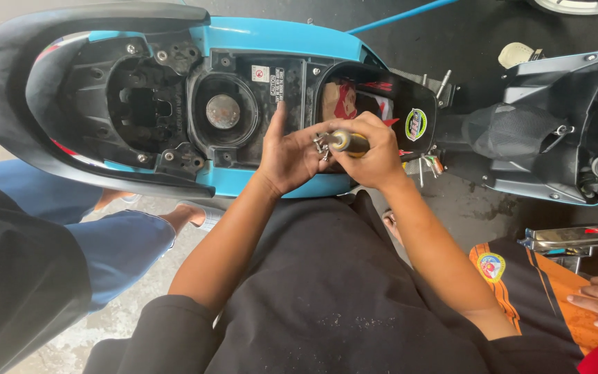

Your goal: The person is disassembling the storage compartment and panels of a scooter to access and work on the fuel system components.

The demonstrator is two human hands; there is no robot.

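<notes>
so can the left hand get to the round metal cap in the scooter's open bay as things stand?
Probably yes: the left hand sits just right of the round metal cap, nothing between them, though its palm holds small screws.

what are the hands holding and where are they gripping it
The right hand is wrapped around the yellow handle of a screwdriver. The left hand is open, with a few small silver screws at its fingertips.
</notes>
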